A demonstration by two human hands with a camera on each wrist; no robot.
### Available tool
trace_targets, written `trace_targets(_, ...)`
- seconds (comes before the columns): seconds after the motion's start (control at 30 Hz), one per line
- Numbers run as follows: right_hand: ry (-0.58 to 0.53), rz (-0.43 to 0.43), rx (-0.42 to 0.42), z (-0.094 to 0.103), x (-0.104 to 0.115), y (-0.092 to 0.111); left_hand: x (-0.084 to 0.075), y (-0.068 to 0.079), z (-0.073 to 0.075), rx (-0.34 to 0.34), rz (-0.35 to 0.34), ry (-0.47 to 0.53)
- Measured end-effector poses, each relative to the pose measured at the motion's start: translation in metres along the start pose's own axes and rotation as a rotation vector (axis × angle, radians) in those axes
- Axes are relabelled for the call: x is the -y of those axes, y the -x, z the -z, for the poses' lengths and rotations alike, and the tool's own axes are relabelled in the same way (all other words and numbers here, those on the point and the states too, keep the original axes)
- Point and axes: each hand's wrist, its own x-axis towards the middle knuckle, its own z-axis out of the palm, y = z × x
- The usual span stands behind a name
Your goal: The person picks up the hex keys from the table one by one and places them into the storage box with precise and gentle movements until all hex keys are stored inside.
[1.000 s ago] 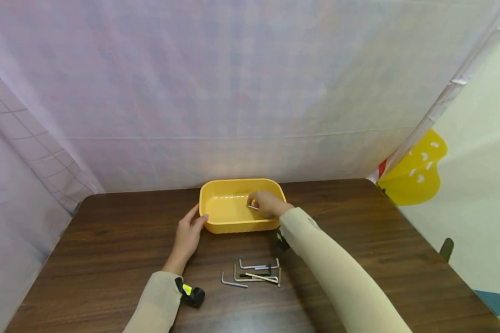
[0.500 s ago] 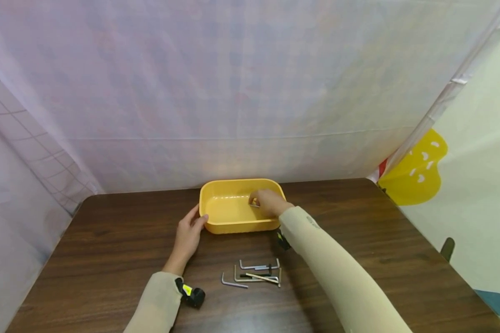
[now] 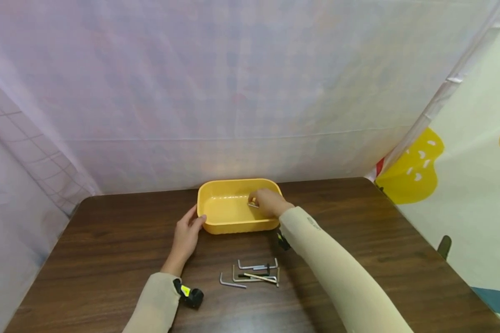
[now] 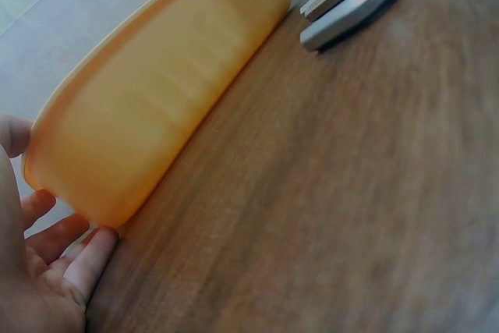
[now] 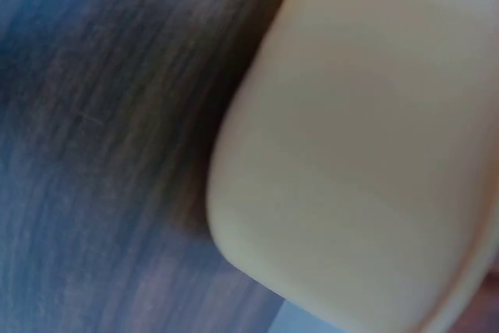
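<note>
A yellow plastic basin stands at the far edge of the table. My left hand holds its near left corner, thumb at the rim. In the left wrist view the fingers of that hand lie against the outer wall of the basin, low by the table. My right hand reaches over the right side into the basin, fingers curled down, pinching a thin silver hex key that is mostly hidden by the hand. The right wrist view shows only the basin's outside wall, with the hand's work hidden.
Several hex keys, silver, black and brass-toned, lie in a loose pile on the brown wooden table, between the forearms. One silver hex key lies a little left of them. A pale curtain hangs behind the table.
</note>
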Motion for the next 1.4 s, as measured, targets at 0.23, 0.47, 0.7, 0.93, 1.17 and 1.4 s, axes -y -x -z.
trace_targets(0.23, -0.090, 0.110, -0.093, 0.017, 0.003, 0.012, 0.000, -0.001, 0.000, -0.006, -0.022, 0.021)
trace_targets(0.47, -0.156, 0.247, -0.169, 0.031, 0.010, 0.036, -0.002, -0.001, 0.001, 0.001, -0.021, 0.027)
trace_targets(0.7, -0.176, 0.263, -0.236, 0.035, 0.012, 0.063, -0.007, -0.001, 0.003, 0.004, -0.021, 0.020)
trace_targets(0.93, -0.258, 0.274, -0.270, 0.036, 0.011, 0.085, -0.004, -0.004, 0.005, -0.011, -0.020, 0.010)
trace_targets(1.17, -0.283, 0.377, -0.270, 0.024, 0.026, 0.099, -0.004, -0.002, 0.010, -0.009, -0.009, 0.015)
trace_targets(1.4, -0.344, 0.392, -0.221, 0.012, 0.042, 0.101, -0.003, -0.002, 0.011, -0.009, -0.008, 0.007)
